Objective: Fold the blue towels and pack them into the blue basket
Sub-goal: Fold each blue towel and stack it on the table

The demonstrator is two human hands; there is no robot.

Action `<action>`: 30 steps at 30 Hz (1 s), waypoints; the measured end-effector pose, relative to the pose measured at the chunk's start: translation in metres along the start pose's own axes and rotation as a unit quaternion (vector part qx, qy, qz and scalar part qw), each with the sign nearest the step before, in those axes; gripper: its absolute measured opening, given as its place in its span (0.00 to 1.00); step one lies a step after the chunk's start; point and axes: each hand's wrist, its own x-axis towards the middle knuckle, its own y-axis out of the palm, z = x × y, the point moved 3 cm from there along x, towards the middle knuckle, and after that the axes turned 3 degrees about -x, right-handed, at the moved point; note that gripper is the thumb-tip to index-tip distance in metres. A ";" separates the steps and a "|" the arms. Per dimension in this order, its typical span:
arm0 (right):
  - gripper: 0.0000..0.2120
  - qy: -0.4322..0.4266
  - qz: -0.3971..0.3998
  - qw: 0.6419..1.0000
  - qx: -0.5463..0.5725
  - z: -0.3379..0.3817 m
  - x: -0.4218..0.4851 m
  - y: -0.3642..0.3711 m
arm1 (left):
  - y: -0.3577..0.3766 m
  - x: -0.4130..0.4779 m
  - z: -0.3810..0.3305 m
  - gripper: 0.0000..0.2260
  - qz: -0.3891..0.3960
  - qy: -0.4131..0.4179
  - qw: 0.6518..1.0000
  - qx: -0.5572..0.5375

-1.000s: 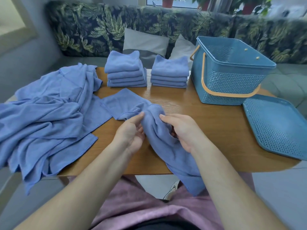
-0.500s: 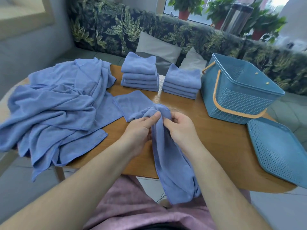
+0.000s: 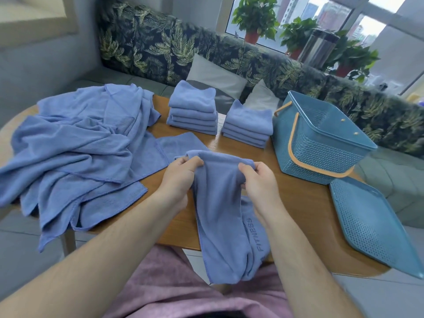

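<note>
Above table (image 3: 298,198): left hand (image 3: 181,177), right hand (image 3: 259,182) both pinching blue towel (image 3: 218,203) top edge

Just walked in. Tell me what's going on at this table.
A person is partway through folding towels. The left hand and right hand each grip the top edge of one blue towel, whose lower part hangs off the near edge of the table. Two folded stacks sit at the back, an unfolded heap lies to the left, and the blue basket stands open beside its lid.
</note>
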 end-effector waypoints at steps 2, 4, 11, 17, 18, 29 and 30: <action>0.13 0.014 -0.019 0.999 0.029 0.000 0.003 -0.009 | 0.000 0.001 -0.001 0.05 -0.006 -0.010 1.000 -0.023; 0.10 0.012 -0.036 0.998 0.054 0.003 0.006 -0.017 | 0.001 0.001 -0.001 0.10 0.002 -0.018 0.999 -0.028; 0.07 0.014 -0.126 0.985 0.119 0.007 0.020 -0.053 | -0.007 0.013 0.002 0.15 -0.028 -0.028 0.999 -0.031; 0.12 0.055 -0.044 0.983 0.170 0.000 0.031 -0.076 | -0.033 0.026 -0.010 0.15 -0.128 0.014 0.992 -0.013; 0.18 0.060 0.000 0.984 0.170 0.000 0.030 -0.076 | -0.034 0.025 -0.011 0.13 -0.128 0.022 0.991 -0.007; 0.17 0.088 0.247 0.963 0.068 0.003 0.009 -0.065 | -0.033 0.020 -0.023 0.11 -0.073 0.058 0.996 -0.003; 0.19 0.098 0.259 0.959 0.054 0.004 0.005 -0.064 | -0.033 0.020 -0.024 0.12 -0.069 0.058 0.996 -0.004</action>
